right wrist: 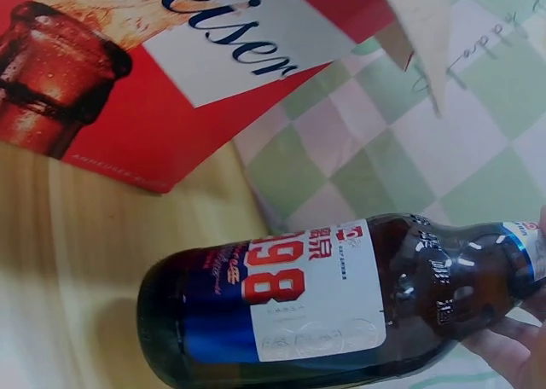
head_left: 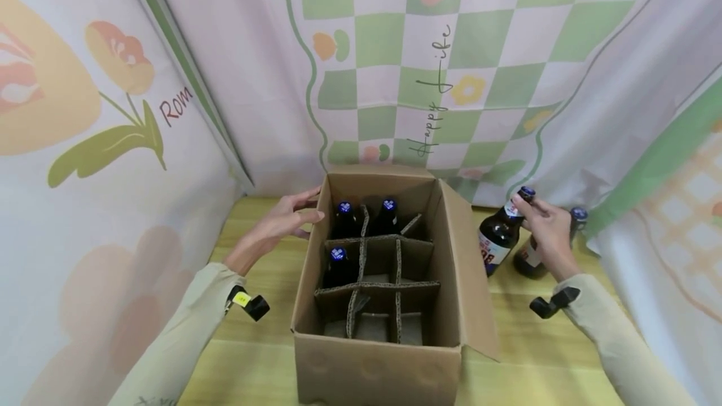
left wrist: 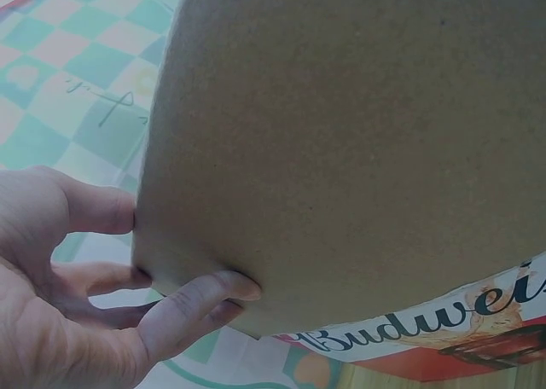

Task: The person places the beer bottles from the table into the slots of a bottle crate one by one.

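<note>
A cardboard box (head_left: 375, 368) stands on the table with its top open and cardboard dividers (head_left: 379, 259) inside. Three bottles with blue caps sit in it: one in the back left cell (head_left: 345, 208), another beside it at the back (head_left: 388, 207), the third in the left cell of the row nearer me (head_left: 337, 255). My left hand (head_left: 284, 218) rests against the box's far left side, fingers spread over the brown flap (left wrist: 341, 150). To the right of the box, my right hand (head_left: 544, 227) grips a dark beer bottle (head_left: 497, 237) by its neck, leaning it over.
Another capped bottle (head_left: 530, 259) stands behind my right hand. A side flap (head_left: 470, 262) of the box hangs outward on the right, between box and held bottle. Patterned curtains (head_left: 383, 49) enclose the wooden table (head_left: 254, 331) at the back and sides.
</note>
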Demonstrator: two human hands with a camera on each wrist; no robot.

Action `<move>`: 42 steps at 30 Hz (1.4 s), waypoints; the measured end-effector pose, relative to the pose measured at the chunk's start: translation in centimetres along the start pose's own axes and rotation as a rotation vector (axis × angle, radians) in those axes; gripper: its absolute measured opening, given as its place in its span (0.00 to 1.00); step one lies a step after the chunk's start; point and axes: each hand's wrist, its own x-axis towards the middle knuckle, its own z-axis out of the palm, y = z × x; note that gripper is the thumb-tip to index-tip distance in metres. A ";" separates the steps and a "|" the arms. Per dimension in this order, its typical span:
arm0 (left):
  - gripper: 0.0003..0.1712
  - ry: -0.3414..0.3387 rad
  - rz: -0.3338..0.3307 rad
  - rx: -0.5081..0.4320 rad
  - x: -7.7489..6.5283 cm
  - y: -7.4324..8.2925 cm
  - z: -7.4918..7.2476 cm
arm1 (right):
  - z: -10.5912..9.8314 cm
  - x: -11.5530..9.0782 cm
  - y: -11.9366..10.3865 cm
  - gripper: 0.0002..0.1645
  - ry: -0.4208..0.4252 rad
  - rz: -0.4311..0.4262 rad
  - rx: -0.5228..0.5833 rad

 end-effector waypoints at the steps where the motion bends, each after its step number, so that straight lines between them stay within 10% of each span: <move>1: 0.46 0.000 0.002 0.003 0.0 0.0 0.0 | 0.0 -0.1 -0.3 0.53 -0.002 -0.003 0.002; 22: 0.46 -0.008 -0.003 0.018 0.4 0.3 -0.1 | -0.1 -2.5 -6.9 0.49 -0.029 -0.187 -0.250; 42: 0.46 -0.007 -0.003 -0.005 0.2 0.2 -0.1 | -0.2 -5.9 -13.6 0.27 0.013 -0.369 -0.009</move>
